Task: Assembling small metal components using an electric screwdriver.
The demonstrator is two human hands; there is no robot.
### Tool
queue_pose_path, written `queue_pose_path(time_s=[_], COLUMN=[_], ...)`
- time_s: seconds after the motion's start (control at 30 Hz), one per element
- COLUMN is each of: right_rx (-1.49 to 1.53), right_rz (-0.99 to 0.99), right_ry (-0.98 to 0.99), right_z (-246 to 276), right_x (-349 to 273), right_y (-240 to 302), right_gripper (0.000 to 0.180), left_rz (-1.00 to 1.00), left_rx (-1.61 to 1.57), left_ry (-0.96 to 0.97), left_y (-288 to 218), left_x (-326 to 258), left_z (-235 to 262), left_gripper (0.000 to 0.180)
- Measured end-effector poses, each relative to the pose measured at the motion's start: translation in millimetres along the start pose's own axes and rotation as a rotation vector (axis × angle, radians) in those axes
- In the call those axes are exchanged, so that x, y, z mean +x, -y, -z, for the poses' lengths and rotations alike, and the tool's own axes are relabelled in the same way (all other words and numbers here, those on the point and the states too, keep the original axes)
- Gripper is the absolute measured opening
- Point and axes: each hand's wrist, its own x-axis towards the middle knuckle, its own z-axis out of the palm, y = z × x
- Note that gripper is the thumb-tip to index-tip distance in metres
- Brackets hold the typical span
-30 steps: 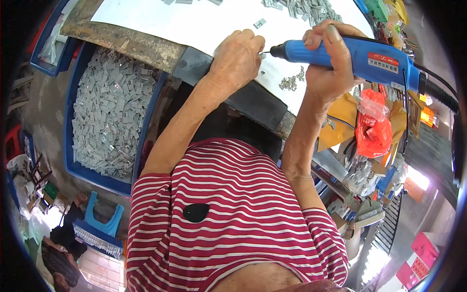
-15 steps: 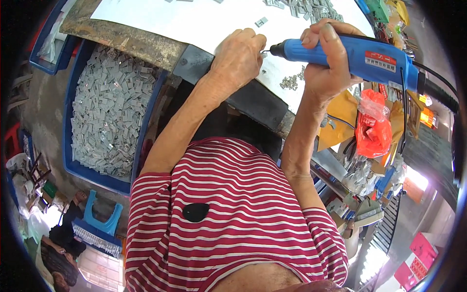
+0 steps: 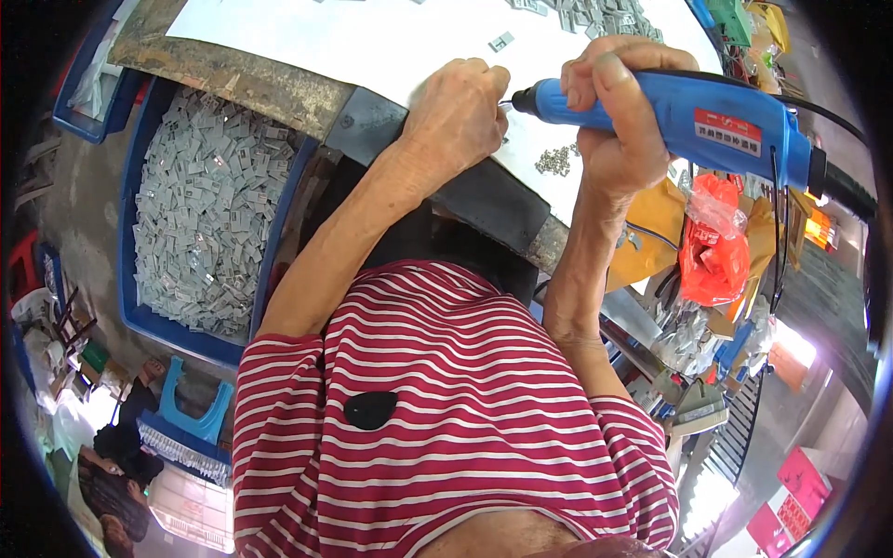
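Observation:
My right hand is wrapped round the thick body of a blue electric screwdriver, held nearly level over the white work surface. The screwdriver's dark nose points left, and its thin bit reaches the fingertips of my left hand. That hand is closed, knuckles up, at the near edge of the surface. Its fingers pinch a small piece, mostly hidden behind them. Just right of it lies a little heap of tiny screws. One grey plastic piece lies alone beyond my hands, with a pile of similar grey pieces farther back.
A blue bin full of small grey pieces stands at the left, below the worn table edge. Cables trail from the screwdriver at the right. A red plastic bag hangs beside it. Another person is at the lower left.
The screwdriver and my right hand have shifted slightly left, bringing the bit closer to my left fingers. My left hand stays closed in nearly the same place.

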Motion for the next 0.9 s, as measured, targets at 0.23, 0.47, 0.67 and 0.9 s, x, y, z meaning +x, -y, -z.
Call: queue_pose_path(time_s=[0.23, 0.47, 0.67, 0.9], right_rx=[0.001, -0.025, 0.143, 0.113], right_rz=[0.031, 0.062, 0.121, 0.170], right_ry=[0.010, 0.011, -0.055, -0.250], right_z=[0, 5, 9, 33], right_x=[1, -4, -16, -35], right_y=[-4, 5, 26, 39], right_gripper=[0.012, 0.015, 0.021, 0.021], left_rz=[-0.003, -0.039, -0.068, -0.259], left_rx=[-0.006, 0.025, 0.060, 0.119], left_ry=[0.004, 0.000, 0.027, -0.076], left_y=[2, 3, 3, 4], left_x=[0, -2, -2, -4], left_z=[1, 0, 1, -3], left_gripper=[0.014, 0.016, 0.013, 0.010])
